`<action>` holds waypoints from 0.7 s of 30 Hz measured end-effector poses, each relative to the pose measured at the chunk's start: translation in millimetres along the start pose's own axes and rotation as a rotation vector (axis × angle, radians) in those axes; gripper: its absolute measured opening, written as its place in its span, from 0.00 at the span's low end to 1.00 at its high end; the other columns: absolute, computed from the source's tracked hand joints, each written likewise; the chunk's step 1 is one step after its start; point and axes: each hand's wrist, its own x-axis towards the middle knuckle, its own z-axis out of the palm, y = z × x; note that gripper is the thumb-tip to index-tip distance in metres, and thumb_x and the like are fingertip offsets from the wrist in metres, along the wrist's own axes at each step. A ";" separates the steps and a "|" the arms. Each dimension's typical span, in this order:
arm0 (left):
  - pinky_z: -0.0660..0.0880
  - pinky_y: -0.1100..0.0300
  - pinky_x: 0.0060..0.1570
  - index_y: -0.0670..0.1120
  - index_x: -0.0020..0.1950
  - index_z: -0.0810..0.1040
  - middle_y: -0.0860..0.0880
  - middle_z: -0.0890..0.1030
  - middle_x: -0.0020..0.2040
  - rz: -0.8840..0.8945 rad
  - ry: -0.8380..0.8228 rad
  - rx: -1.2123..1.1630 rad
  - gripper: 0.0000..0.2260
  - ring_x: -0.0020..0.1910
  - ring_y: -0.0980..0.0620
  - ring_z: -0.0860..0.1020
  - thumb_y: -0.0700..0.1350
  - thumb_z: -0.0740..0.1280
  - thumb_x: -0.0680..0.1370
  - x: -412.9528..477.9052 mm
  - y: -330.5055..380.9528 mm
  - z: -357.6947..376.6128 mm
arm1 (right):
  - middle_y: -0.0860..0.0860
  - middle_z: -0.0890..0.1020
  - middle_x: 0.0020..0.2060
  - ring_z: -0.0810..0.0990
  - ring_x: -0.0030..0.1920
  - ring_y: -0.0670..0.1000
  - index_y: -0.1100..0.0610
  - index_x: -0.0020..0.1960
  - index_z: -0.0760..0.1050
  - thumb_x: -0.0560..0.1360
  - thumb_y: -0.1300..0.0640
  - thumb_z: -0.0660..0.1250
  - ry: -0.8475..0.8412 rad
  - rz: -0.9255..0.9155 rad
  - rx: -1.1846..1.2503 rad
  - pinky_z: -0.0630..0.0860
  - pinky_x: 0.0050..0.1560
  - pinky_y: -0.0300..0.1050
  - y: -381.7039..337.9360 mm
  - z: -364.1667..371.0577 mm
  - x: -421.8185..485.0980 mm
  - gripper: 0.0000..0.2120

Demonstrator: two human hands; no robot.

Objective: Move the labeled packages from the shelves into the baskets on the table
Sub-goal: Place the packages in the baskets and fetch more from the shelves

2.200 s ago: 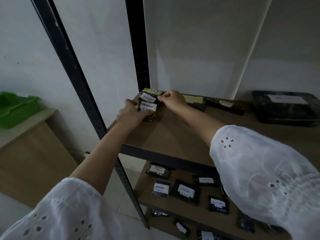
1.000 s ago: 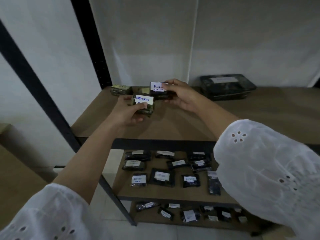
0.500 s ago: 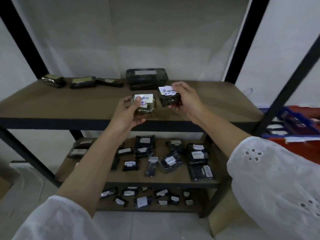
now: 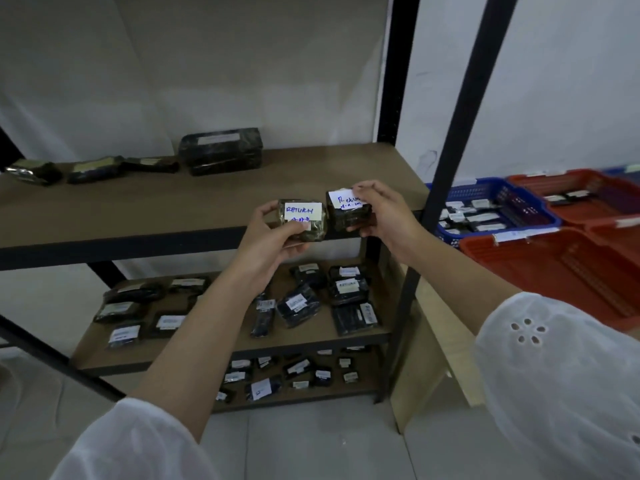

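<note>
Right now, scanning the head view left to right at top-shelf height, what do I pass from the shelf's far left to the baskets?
Crinkled packet → flat dark package → slim dark package → large black package → left hand → its RETURN package → second labeled package → right hand → front shelf post → blue basket → rear red basket.

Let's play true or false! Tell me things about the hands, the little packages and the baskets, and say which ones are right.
1. The left hand grips the left package and the right hand grips the right package, both with white labels. True.
2. The blue basket is empty. False: labeled packages lie inside it.
3. A big dark box sits at the back of the top shelf. True.
4. The nearest red basket is packed full. False: no packages show in it.
</note>
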 end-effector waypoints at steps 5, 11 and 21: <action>0.80 0.61 0.39 0.47 0.64 0.66 0.44 0.79 0.54 -0.004 -0.034 -0.006 0.25 0.48 0.50 0.82 0.32 0.70 0.72 -4.0 -25.2 57.6 | 0.46 0.82 0.32 0.82 0.29 0.49 0.49 0.42 0.78 0.77 0.56 0.64 0.025 -0.013 0.015 0.70 0.22 0.36 5.7 -73.1 -6.3 0.07; 0.80 0.62 0.39 0.47 0.62 0.69 0.44 0.82 0.50 0.021 -0.056 -0.083 0.22 0.43 0.52 0.84 0.32 0.70 0.71 -14.5 -67.7 164.4 | 0.46 0.81 0.28 0.78 0.25 0.48 0.52 0.41 0.77 0.76 0.59 0.63 0.042 -0.017 0.046 0.66 0.24 0.38 2.6 -188.2 -12.8 0.07; 0.81 0.60 0.41 0.45 0.64 0.68 0.41 0.79 0.57 -0.053 -0.054 -0.133 0.23 0.49 0.49 0.81 0.31 0.68 0.72 3.3 -137.7 331.0 | 0.50 0.80 0.38 0.80 0.34 0.49 0.54 0.44 0.75 0.78 0.57 0.64 0.084 0.101 0.036 0.75 0.28 0.40 7.7 -364.0 -11.7 0.04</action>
